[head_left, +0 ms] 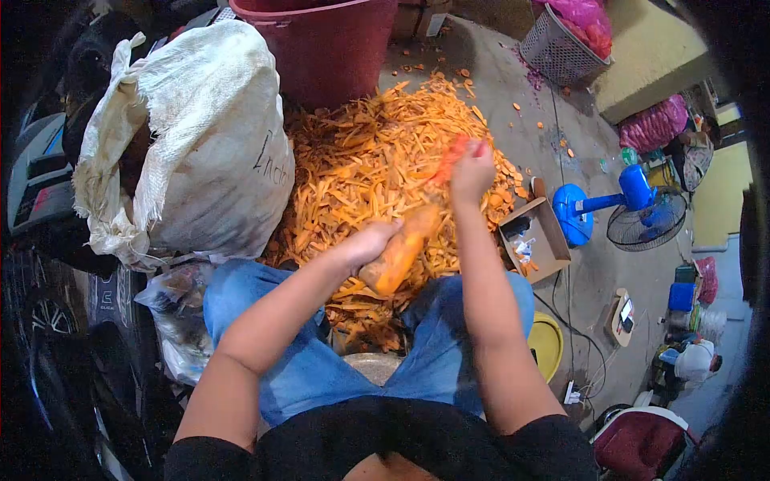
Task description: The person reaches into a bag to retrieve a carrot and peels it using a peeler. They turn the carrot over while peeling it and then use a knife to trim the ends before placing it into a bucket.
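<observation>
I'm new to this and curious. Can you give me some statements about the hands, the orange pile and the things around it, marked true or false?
1. The left hand holds a large orange vegetable. True.
2. The right hand is empty. False: it holds a red object, too blurred to identify.
3. The white sack stands to the right of the orange pile. False: it stands to the left.
4. The blue fan is on the right side of the picture. True.
5. The large tub beyond the pile is green. False: it is dark red.
</observation>
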### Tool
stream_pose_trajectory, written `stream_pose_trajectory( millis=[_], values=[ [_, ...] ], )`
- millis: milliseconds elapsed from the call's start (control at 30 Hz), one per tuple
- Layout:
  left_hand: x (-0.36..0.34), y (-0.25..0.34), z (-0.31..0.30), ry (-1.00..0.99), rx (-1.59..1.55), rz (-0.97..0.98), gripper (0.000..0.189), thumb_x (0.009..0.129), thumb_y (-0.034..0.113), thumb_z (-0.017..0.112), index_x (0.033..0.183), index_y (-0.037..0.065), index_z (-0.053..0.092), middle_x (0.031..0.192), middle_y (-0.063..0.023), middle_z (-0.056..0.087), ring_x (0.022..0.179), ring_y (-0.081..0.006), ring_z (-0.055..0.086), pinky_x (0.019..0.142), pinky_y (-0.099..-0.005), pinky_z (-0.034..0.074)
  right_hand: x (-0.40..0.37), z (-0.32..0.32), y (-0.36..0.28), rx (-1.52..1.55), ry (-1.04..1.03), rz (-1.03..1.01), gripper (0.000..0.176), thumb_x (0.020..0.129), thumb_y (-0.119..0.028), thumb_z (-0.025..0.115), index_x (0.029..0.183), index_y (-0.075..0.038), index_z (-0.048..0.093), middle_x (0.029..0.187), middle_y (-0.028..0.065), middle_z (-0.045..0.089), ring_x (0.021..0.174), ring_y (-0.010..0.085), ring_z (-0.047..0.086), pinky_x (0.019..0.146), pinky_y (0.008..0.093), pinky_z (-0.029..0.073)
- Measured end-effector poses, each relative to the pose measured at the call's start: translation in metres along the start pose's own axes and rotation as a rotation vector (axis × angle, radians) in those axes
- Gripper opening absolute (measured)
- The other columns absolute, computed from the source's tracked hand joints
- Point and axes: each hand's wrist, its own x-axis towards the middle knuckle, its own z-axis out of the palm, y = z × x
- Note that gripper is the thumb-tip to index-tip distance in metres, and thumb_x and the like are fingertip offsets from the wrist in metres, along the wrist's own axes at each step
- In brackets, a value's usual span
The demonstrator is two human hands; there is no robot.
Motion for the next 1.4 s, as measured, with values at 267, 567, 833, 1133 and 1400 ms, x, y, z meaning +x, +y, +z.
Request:
stream_pose_trajectory(
  millis=[267,567,833,1133,1400],
  values=[
    [0.006,0.012,-0.026,0.032,-0.468,0.027,0.038,0.084,0.035,0.027,0.100,0.006,0.045,0.086,-0.0082,0.055,0.072,-0.0173,0.054,0.065,-0.0314,0.045,-0.029,0.003,-0.022,0.571,-0.132,0.073,0.017,0.079,-0.015,0.043,0.077,0.001,0.050,0.069,0.0075,0.053,0.063,0.0134,0.049,0.056,0.0261,0.038],
    [0.016,0.004,-0.024,0.219,-0.375,0.170,0.038,0.085,0.032,0.023,0.095,0.003,0.047,0.086,-0.0080,0.055,0.070,-0.0158,0.054,0.064,-0.0284,0.044,-0.073,0.002,-0.037,0.087,-0.302,-0.194,0.016,0.076,-0.016,0.046,0.072,-0.002,0.050,0.057,0.0163,0.051,0.053,0.0322,0.049,0.047,0.0354,0.038],
    [-0.002,0.007,-0.011,0.008,-0.102,0.005,0.041,0.084,0.035,0.028,0.101,0.003,0.045,0.086,-0.0082,0.055,0.069,-0.0149,0.055,0.062,-0.0255,0.045,0.010,-0.007,0.005,0.073,0.143,0.112,0.021,0.077,-0.021,0.044,0.073,-0.001,0.051,0.060,0.0120,0.054,0.054,0.0265,0.052,0.051,0.0340,0.038],
    [0.012,0.011,-0.027,0.064,-0.447,0.112,0.037,0.084,0.036,0.027,0.100,0.007,0.044,0.084,-0.0074,0.055,0.070,-0.0163,0.055,0.059,-0.0287,0.047,-0.074,-0.012,-0.053,0.396,-0.323,-0.065,0.019,0.077,-0.014,0.045,0.065,0.000,0.044,0.053,0.0120,0.046,0.048,0.0245,0.045,0.046,0.0332,0.035],
    [-0.013,0.010,-0.002,-0.070,-0.108,-0.048,0.038,0.084,0.034,0.029,0.099,0.003,0.045,0.081,-0.0069,0.055,0.065,-0.0133,0.055,0.059,-0.0256,0.045,0.015,-0.015,-0.002,0.008,0.135,0.145,0.021,0.080,-0.018,0.042,0.070,-0.001,0.049,0.059,0.0117,0.053,0.053,0.0228,0.050,0.050,0.0313,0.039]
  ],
)
